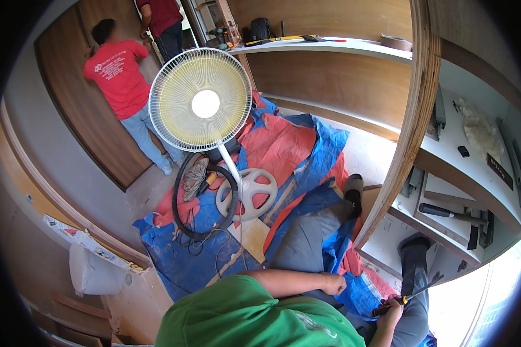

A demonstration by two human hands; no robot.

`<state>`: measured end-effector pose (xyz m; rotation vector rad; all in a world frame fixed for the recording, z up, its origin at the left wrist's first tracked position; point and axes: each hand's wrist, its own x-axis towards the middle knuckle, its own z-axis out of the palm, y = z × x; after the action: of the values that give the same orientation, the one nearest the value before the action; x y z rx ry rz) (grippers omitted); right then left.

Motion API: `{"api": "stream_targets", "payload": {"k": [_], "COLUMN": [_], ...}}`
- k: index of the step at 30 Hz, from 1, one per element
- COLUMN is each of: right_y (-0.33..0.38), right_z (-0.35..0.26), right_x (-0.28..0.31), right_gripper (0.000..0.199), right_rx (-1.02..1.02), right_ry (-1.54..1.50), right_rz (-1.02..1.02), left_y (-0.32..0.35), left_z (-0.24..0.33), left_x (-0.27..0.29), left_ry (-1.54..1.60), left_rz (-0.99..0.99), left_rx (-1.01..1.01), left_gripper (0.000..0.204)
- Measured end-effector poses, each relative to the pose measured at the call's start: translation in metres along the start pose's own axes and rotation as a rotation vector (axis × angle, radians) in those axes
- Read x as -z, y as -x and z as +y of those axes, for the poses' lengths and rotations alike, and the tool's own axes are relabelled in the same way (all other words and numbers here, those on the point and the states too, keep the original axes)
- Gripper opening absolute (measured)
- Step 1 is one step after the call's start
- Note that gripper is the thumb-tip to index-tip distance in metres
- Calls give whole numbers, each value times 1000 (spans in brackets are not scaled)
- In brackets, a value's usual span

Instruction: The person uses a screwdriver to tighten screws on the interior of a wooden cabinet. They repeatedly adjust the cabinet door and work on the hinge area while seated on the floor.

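My right hand [392,311] is closed around the dark handle of a screwdriver [412,296], with a yellow-orange band near its shaft. The shaft slants up and right, its tip over my right lower leg by the cabinet. My left hand [333,284] is curled into a fist by my left thigh, with nothing showing in it. To the right is an open cabinet [425,151] with metal drawer runners [437,115] on its white shelf. A black-handled hammer [447,213] lies across the lower framing. Beside the runners are a crumpled clear plastic bag [481,128] and a small black object [463,151].
A standing fan [231,165] rises ahead from blue and red tarpaulins [286,141]. A black hose [178,211] and cables lie around its base. Two people [118,75] stand by the brown panels at far left. The back shelf [341,49] bears tools and a tape roll.
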<state>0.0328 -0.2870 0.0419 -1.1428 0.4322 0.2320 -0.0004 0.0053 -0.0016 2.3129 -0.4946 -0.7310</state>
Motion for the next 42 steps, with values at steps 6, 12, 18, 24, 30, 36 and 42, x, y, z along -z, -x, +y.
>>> {"api": "stream_targets", "payload": {"k": [6, 12, 18, 24, 30, 36, 42], "right_y": [-1, -2, -1, -6, -11, -10, -6], "right_z": [0, 1, 1, 4, 9, 8, 6], "right_x": [0, 4, 3, 1, 7, 8, 5], "right_gripper": [13, 13, 15, 18, 16, 14, 17], "right_rx": [14, -9, -2, 11, 69, 36, 51], "right_ry": [-6, -5, -19, -41, 2, 17, 10], "right_rz": [2, -1, 9, -9, -17, -45, -9], "left_y": [3, 26, 83, 122, 117, 122, 115], "left_z": [10, 15, -2, -5, -5, -6, -25], "left_x": [8, 30, 88, 116, 112, 112, 103], "left_ry": [55, -22, -523, -365, -371, -365, -323], "left_rz": [-32, 135, 327, 536, 560, 581, 637], "left_rx": [53, 49, 387, 735, 757, 735, 720], "left_gripper": [19, 21, 41, 71, 72, 71, 75]}}
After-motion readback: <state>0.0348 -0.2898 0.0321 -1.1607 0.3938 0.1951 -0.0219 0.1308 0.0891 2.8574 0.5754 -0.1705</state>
